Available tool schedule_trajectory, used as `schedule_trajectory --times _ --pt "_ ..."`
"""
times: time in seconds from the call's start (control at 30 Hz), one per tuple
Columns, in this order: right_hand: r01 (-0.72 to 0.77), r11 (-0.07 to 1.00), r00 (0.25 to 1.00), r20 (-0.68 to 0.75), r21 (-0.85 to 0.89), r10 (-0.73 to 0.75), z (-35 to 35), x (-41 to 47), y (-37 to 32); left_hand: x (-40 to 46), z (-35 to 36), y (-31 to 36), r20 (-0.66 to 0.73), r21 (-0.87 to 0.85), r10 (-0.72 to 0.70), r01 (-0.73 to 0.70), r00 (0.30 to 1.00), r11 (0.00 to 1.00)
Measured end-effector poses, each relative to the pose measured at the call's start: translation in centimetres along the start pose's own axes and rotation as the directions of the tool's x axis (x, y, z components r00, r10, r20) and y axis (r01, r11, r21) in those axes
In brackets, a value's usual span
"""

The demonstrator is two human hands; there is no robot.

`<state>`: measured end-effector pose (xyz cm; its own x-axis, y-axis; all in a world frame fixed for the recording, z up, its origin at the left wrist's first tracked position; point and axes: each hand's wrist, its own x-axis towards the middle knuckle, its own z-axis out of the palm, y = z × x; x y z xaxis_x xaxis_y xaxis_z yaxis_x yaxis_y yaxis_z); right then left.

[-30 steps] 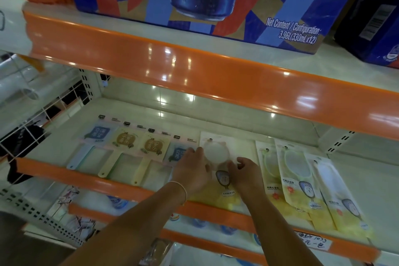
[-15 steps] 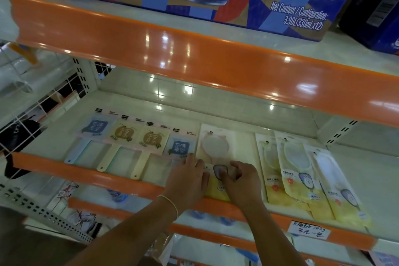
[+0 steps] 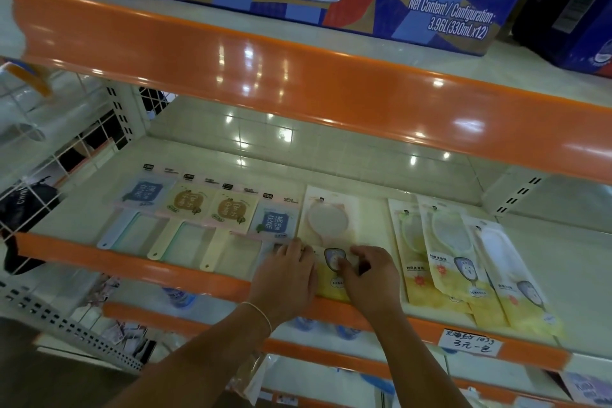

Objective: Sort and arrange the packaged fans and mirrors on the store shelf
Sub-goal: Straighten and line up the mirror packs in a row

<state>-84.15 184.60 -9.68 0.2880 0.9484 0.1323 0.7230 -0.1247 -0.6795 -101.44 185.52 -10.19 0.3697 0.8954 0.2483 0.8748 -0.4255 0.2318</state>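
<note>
- My left hand (image 3: 287,275) lies flat, fingers straight, on the left edge of the pale yellow packaged round mirror (image 3: 331,228).
- My right hand (image 3: 372,275) curls its fingers on the pack's lower part.
- Pack lies mid-shelf between the four paddle fan packs (image 3: 212,209) and three yellow mirror packs (image 3: 463,258), above the orange shelf lip (image 3: 132,267).

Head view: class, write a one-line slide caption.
Both hands, left and right, adjust a yellow mirror packet between the packaged fans and more mirror packets.
</note>
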Motion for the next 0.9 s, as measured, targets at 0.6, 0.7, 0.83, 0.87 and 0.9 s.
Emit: schedule_trajectory --times 0.6,0.7,0.83,0.87,0.9 --pt "0.018 0.991 0.999 -0.051 0.135 -0.011 -0.28 -0.29 0.23 -0.36 0.02 -0.46 0.005 -0.012 0.04 -0.04 0.999 0.999" --pt "0.02 0.992 0.999 -0.045 0.121 -0.014 -0.35 -0.33 0.2 -0.33 0.02 -0.48 -0.001 -0.013 0.041 -0.041 0.999 0.999" --pt "0.026 0.992 0.998 -0.057 0.126 -0.019 -0.24 -0.31 0.17 -0.4 0.17 -0.56 -0.016 -0.048 0.049 -0.05 0.999 0.998" --pt "0.016 0.991 0.998 -0.058 0.129 -0.009 -0.2 -0.29 0.16 -0.44 0.17 -0.59 -0.02 -0.052 0.05 -0.051 0.999 0.997" --pt "0.004 0.991 0.998 -0.06 0.135 0.004 -0.16 -0.28 0.16 -0.47 0.2 -0.61 -0.021 -0.053 0.051 -0.052 0.998 0.997"
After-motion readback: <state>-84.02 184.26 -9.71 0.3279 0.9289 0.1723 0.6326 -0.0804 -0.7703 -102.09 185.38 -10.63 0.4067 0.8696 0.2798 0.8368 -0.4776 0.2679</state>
